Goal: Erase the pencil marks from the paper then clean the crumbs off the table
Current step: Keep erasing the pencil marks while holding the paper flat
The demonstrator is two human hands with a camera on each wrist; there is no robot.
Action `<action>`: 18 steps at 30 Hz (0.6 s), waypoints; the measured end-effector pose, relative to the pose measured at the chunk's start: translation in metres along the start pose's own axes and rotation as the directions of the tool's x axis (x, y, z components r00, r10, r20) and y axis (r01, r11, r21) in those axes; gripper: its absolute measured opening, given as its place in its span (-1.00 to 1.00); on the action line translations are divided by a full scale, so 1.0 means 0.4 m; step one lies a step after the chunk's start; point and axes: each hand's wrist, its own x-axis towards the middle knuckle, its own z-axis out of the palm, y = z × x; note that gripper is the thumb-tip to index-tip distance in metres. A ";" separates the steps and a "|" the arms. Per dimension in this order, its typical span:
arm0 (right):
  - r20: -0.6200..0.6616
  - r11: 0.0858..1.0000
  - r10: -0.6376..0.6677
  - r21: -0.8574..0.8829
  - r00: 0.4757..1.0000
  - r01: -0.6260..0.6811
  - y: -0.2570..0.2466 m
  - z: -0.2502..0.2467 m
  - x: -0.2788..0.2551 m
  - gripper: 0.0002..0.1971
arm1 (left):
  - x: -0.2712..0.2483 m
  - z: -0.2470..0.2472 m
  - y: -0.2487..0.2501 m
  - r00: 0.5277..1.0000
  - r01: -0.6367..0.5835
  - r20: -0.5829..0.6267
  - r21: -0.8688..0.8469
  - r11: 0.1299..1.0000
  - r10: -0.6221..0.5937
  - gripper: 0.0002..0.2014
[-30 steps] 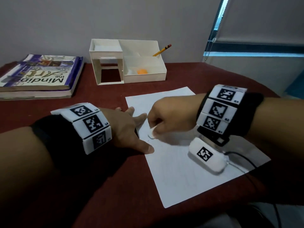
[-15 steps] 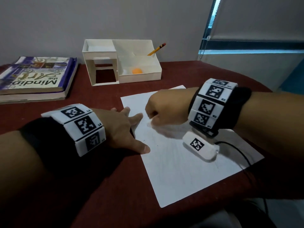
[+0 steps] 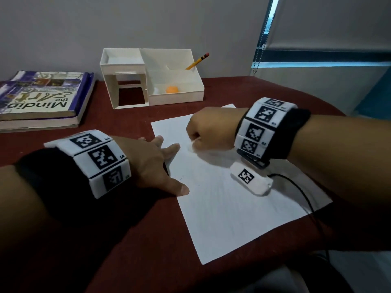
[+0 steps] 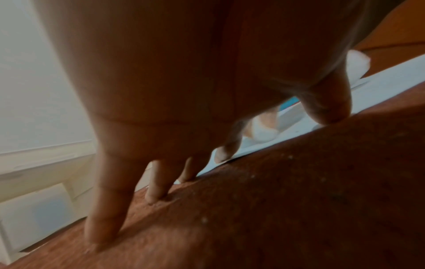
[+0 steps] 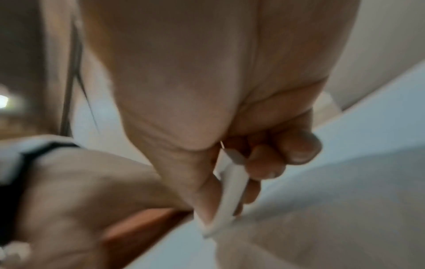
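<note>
While the left hand (image 3: pixel 152 163) lies flat with fingers spread, pinning the near-left edge of the paper (image 3: pixel 232 208) to the red counter (image 3: pixel 127 240), the right hand (image 3: pixel 211 130) is clenched around a white eraser (image 5: pixel 230 196) whose tip meets the sheet toward its far end. The erasing step seems to be in hand; faint marks and a few dark crumbs (image 3: pixel 181 178) remain mid-sheet, so the next move likely calls for firm strokes nearer, with the paper kept pinned. Far on the counter, a white organizer (image 3: pixel 152 81) holds a pencil (image 3: pixel 197 61) in its far compartment and an orange ball (image 3: pixel 171 89) in its near tray.
</note>
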 end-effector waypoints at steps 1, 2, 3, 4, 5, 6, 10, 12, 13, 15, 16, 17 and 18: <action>-0.032 0.999 0.006 -0.042 0.999 -0.007 0.001 0.000 0.003 -0.78 | 0.000 0.001 -0.001 1.000 0.000 -0.001 0.000 1.000 0.000 0.18; -0.036 0.999 -0.022 -0.045 0.999 0.020 -0.009 0.002 0.002 -0.79 | 0.001 0.001 -0.003 1.000 -0.003 0.000 -0.002 1.000 0.003 0.17; -0.008 0.997 -0.069 -0.023 0.998 0.068 -0.026 0.005 0.000 -0.80 | 0.000 0.002 -0.003 1.000 -0.010 0.003 -0.009 1.000 0.010 0.16; 0.035 0.992 -0.123 0.026 0.992 0.122 -0.044 0.008 -0.007 -0.81 | 0.000 0.003 -0.004 1.000 -0.021 0.004 -0.016 1.000 0.021 0.13; 0.075 0.984 -0.164 0.086 0.984 0.158 -0.056 0.009 -0.014 -0.81 | -0.001 0.002 -0.004 1.000 -0.029 0.004 -0.021 0.999 0.029 0.11; 0.084 0.979 -0.172 0.122 0.982 0.161 -0.055 0.008 -0.015 -0.80 | -0.001 0.001 -0.003 1.000 -0.027 0.004 -0.020 0.999 0.027 0.11; -0.009 0.999 0.015 -0.038 1.000 -0.016 0.007 -0.005 -0.002 -0.78 | -0.005 -0.001 0.002 1.000 0.005 -0.004 0.004 1.000 -0.005 0.16; 0.028 0.999 -0.040 -0.002 0.999 0.040 -0.005 -0.001 -0.023 -0.78 | -0.003 0.000 0.000 1.000 -0.002 -0.002 0.004 1.000 0.002 0.17; 0.070 0.995 -0.098 0.041 0.993 0.095 -0.020 0.005 -0.036 -0.79 | -0.003 0.001 0.000 1.000 -0.006 0.002 0.000 1.000 0.006 0.17; 0.128 0.982 -0.150 0.133 0.980 0.133 -0.040 0.018 -0.058 -0.81 | -0.002 0.000 0.001 1.000 -0.006 0.002 0.001 1.000 0.006 0.16; 0.108 0.984 -0.113 0.149 0.988 0.096 -0.030 0.020 -0.054 -0.82 | -0.003 0.000 0.003 1.000 -0.001 0.004 0.004 1.000 0.001 0.16; 0.069 0.991 -0.041 0.129 0.997 0.032 -0.011 0.019 -0.041 -0.81 | -0.005 -0.002 0.005 1.000 0.004 0.003 0.007 1.000 -0.004 0.16; 0.034 0.996 0.016 0.084 0.999 -0.018 0.005 0.011 -0.035 -0.79 | -0.007 -0.003 0.005 1.000 0.008 0.001 0.010 1.000 -0.008 0.16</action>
